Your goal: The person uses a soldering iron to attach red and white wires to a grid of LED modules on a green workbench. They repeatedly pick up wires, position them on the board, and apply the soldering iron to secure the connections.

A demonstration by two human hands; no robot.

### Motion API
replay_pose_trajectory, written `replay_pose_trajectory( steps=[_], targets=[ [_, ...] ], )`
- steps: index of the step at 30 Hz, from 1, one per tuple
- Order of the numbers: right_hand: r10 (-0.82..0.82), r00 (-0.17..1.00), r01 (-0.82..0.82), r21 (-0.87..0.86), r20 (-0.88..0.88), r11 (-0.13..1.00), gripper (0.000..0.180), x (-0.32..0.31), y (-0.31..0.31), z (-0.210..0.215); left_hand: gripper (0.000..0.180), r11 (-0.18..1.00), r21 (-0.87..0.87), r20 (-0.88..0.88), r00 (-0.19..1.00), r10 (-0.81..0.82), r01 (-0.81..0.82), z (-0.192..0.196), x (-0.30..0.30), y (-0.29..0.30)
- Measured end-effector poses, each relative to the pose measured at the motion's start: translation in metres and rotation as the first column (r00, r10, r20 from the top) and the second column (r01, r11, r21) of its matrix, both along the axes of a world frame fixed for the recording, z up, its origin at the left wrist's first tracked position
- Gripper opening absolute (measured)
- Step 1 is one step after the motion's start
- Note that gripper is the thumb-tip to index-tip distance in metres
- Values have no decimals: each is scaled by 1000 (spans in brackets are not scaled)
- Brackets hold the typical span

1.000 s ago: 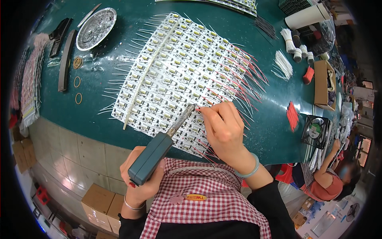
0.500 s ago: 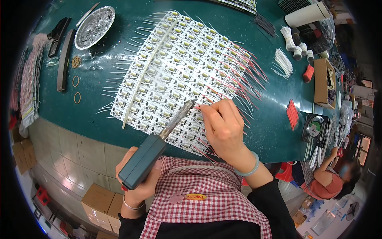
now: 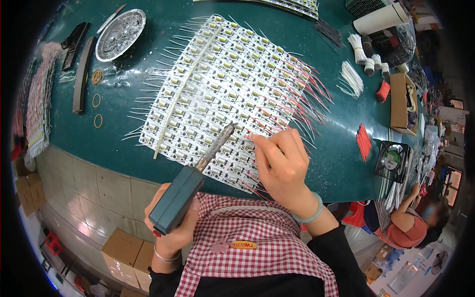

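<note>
The left hand (image 3: pixel 173 232) is wrapped tight around the teal handle of a soldering iron (image 3: pixel 190 188), held at the near edge of the tabletop (image 3: pixel 128 143). The iron's grey metal tip slants up and to the right, ending over the near rows of a large panel of small circuit boards (image 3: pixel 222 89) that lies flat on the green tabletop. The right hand (image 3: pixel 284 166) rests on the near right corner of that panel, just right of the iron's tip, with its fingers pinched together; it seems to hold a thin wire, though the view is too small to be sure. Red and white wire leads stick out along the panel's right edge, and bare white leads fringe its left edge.

At the far left sits a round metal dish (image 3: pixel 120 33) with silvery scraps in it. Near it, three rubber bands (image 3: pixel 97 98) lie in a row on the tabletop, beside a long dark strip (image 3: pixel 81 74). On the right, a bundle of red wires (image 3: pixel 363 141) lies near a small black fan (image 3: pixel 392 161). Farther back are a bundle of white wires (image 3: pixel 352 79) and an open cardboard box (image 3: pixel 400 101). Another person (image 3: pixel 413 222) sits at the lower right, past the tabletop's edge.
</note>
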State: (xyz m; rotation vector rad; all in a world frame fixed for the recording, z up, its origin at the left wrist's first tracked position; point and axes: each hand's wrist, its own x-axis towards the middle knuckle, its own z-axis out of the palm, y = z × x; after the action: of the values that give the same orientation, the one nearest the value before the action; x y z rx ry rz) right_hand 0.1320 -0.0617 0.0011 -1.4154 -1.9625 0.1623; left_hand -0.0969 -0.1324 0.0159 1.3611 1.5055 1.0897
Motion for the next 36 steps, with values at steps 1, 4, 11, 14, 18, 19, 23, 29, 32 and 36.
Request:
replay_pose_trajectory(
  steps=[1, 4, 11, 14, 18, 19, 23, 29, 32, 36],
  targets=[
    [2, 1000, -2, -2, 4, 1000, 20, 0, -2, 0, 24, 1000, -19, 11, 1000, 11, -11, 1, 0, 0],
    [26, 1000, -26, -10, 7, 1000, 23, 1, -2, -2, 24, 999, -25, 25, 999, 21, -20, 1, 1, 1],
    [38, 999, -38, -30, -3, 999, 25, -2, -4, -8, 26, 999, -49, 7, 1000, 9, -8, 2, -1, -4],
    [35, 999, -35, -33, -3, 999, 24, -2, -5, -9, 26, 998, -55, -7, 1000, -1, 1, 4, 0, -4],
    [44, 999, -45, -50, -12, 998, 24, -2, -6, -10, 24, 998, -61, -22, 1000, -19, 17, 5, 0, -5],
    [46, 999, -47, -53, -17, 997, 24, -2, -6, -10, 24, 998, -60, -30, 999, -31, 30, 5, -1, -5],
    [78, 996, -81, -76, -38, 994, 24, -3, -3, -8, 24, 998, -62, -52, 998, -27, 24, 8, -2, -8],
    [71, 997, -74, -110, -33, 991, 24, -2, -3, -4, 26, 996, -76, -44, 998, -44, 40, 4, -3, -9],
    [58, 997, -65, -116, -57, 991, 23, -1, -3, -5, 27, 994, -104, -17, 1000, -26, 25, 4, -3, -10],
    [43, 989, -66, -166, -143, 984, 18, 2, -3, -6, 27, 993, -116, -20, 1000, 5, -7, 7, -4, -13]
  ],
)
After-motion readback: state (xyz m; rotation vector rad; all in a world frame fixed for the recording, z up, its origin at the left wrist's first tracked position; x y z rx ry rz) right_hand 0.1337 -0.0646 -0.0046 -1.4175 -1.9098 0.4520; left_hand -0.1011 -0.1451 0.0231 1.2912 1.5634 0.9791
